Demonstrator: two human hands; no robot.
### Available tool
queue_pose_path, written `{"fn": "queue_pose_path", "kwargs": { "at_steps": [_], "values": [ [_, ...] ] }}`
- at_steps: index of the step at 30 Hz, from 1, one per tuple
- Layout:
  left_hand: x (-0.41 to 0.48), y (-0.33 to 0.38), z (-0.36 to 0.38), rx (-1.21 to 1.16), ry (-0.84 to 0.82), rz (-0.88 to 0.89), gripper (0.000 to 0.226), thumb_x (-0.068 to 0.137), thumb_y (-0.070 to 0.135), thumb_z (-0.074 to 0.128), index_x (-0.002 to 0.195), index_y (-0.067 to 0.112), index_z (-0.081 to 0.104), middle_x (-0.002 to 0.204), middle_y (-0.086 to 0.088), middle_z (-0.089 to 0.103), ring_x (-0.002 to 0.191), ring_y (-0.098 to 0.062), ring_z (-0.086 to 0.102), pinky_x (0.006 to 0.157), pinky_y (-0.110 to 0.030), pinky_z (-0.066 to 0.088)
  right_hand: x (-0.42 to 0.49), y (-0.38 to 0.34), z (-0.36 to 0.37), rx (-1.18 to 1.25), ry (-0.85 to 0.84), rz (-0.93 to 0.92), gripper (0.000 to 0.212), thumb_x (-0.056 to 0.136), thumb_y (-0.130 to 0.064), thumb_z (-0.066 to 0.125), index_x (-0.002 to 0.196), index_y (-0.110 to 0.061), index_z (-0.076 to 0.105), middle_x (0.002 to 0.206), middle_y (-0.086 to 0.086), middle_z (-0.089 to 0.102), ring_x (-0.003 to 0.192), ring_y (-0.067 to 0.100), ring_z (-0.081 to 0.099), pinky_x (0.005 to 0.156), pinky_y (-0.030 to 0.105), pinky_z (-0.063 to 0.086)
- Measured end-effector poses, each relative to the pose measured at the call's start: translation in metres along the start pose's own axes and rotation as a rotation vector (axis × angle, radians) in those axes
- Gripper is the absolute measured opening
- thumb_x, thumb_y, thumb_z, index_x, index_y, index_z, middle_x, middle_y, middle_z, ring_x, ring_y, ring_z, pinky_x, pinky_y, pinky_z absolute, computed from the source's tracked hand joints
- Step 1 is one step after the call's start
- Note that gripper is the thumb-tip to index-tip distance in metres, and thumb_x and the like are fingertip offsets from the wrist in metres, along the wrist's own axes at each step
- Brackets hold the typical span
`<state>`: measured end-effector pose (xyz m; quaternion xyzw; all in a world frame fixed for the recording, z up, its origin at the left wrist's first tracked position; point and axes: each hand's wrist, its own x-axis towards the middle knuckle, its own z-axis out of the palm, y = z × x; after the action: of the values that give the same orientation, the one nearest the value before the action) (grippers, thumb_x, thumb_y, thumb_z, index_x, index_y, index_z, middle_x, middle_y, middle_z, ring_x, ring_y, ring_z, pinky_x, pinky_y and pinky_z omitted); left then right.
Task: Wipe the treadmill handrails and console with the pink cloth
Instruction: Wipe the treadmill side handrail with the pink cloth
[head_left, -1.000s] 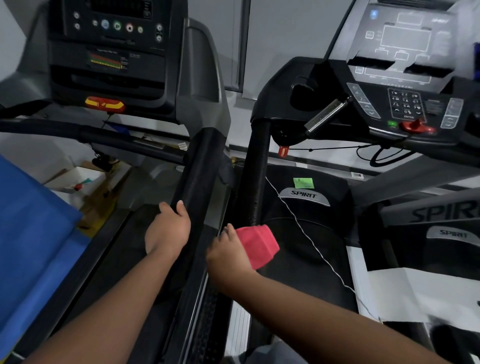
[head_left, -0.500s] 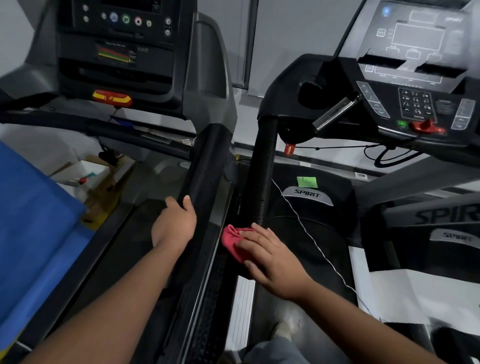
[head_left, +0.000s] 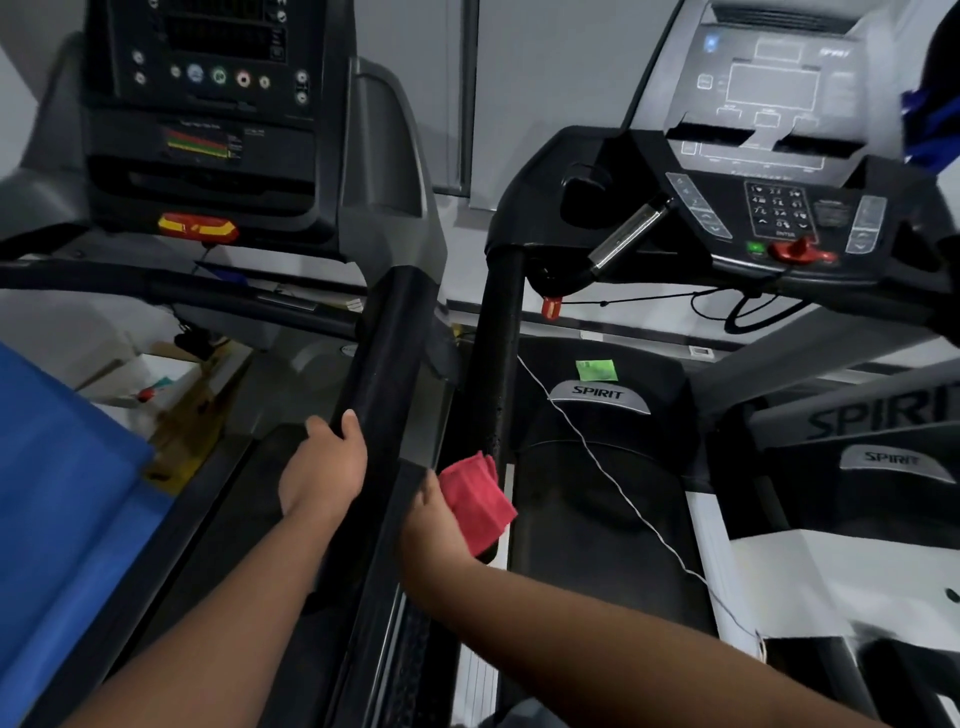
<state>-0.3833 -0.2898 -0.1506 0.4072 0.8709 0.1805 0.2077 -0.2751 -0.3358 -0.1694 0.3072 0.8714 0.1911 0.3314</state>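
The fingers of the right hand (head_left: 434, 525) are hidden behind the pink cloth (head_left: 479, 501), so only the thumb and the back of the hand show, just below the centre of the frame; the hand grips the cloth. The cloth is folded into a thick soft pad, reddish pink with a fuzzy weave, and its upper corner touches the lower end of the black handrail (head_left: 498, 353) of the right treadmill; whether it wraps around the rail cannot be told. That rail is a round padded tube with a finely pitted skin. Left of it, the left hand (head_left: 324, 467) rests on the wider, flatter black rail (head_left: 387, 358) of the left treadmill, thumb on top and fingers curled over its far edge. The right console (head_left: 774, 156), in the upper right, is blurred, its grey screen panel and keypad hard to read, and its right side is cut off. The left console (head_left: 208, 104), in the upper left, is dark glossy plastic with round buttons, its top cropped. A thin white cord (head_left: 597, 457) runs slantwise across the smooth black belt (head_left: 587, 519).
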Motion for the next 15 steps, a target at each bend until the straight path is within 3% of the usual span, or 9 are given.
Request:
{"fn": "queue_pose_path", "kwargs": {
  "at_steps": [3, 6, 8, 10, 12, 15],
  "values": [
    [0.000, -0.003, 0.000, -0.015, 0.000, 0.005, 0.059, 0.101, 0.048, 0.019, 0.136, 0.003, 0.034, 0.101, -0.018, 0.062, 0.073, -0.025, 0.049, 0.053, -0.034, 0.032, -0.006, -0.001, 0.016, 0.089, 0.146, -0.053, 0.043, 0.095, -0.030, 0.046, 0.136, -0.017, 0.049, 0.145, 0.016, 0.041, 0.137, 0.042, 0.029, 0.112, 0.058, 0.017],
    [0.002, -0.005, 0.001, -0.032, 0.004, 0.004, 0.060, 0.101, 0.048, 0.020, 0.137, 0.003, 0.034, 0.103, -0.018, 0.063, 0.076, -0.026, 0.051, 0.058, -0.035, 0.036, -0.019, 0.007, 0.042, 0.338, 0.459, -0.219, 0.025, 0.086, -0.027, 0.052, 0.099, -0.018, 0.071, 0.105, 0.005, 0.068, 0.109, 0.030, 0.055, 0.103, 0.046, 0.033],
    [0.001, -0.004, 0.001, -0.052, 0.008, 0.001, 0.059, 0.101, 0.048, 0.022, 0.136, 0.003, 0.035, 0.098, -0.016, 0.062, 0.074, -0.025, 0.050, 0.058, -0.035, 0.037, -0.028, 0.018, 0.061, 0.624, 0.642, -0.326, 0.023, 0.086, -0.028, 0.051, 0.090, -0.015, 0.070, 0.092, 0.000, 0.067, 0.103, 0.025, 0.056, 0.099, 0.038, 0.035],
    [0.000, -0.003, 0.000, -0.059, 0.008, -0.004, 0.057, 0.101, 0.048, 0.023, 0.135, 0.004, 0.036, 0.088, -0.011, 0.057, 0.071, -0.023, 0.049, 0.056, -0.034, 0.035, -0.038, 0.032, 0.072, 0.802, 0.717, -0.322, 0.025, 0.090, -0.029, 0.052, 0.102, -0.017, 0.070, 0.105, -0.003, 0.067, 0.118, 0.020, 0.049, 0.108, 0.032, 0.027],
    [-0.001, -0.003, -0.002, -0.065, -0.003, -0.009, 0.056, 0.101, 0.047, 0.023, 0.133, 0.004, 0.037, 0.085, -0.008, 0.051, 0.072, -0.023, 0.048, 0.056, -0.035, 0.034, -0.043, 0.040, 0.077, 0.832, 0.737, -0.276, 0.026, 0.091, -0.031, 0.055, 0.111, -0.020, 0.067, 0.119, -0.006, 0.063, 0.130, 0.018, 0.042, 0.113, 0.033, 0.022],
    [-0.001, -0.002, -0.003, -0.090, -0.011, -0.004, 0.055, 0.101, 0.046, 0.025, 0.132, 0.003, 0.037, 0.090, -0.011, 0.055, 0.074, -0.024, 0.048, 0.058, -0.035, 0.034, -0.044, 0.038, 0.078, 0.876, 0.761, -0.129, 0.027, 0.092, -0.036, 0.050, 0.111, -0.024, 0.065, 0.119, -0.009, 0.063, 0.133, 0.017, 0.040, 0.114, 0.035, 0.019]
  ]
}}
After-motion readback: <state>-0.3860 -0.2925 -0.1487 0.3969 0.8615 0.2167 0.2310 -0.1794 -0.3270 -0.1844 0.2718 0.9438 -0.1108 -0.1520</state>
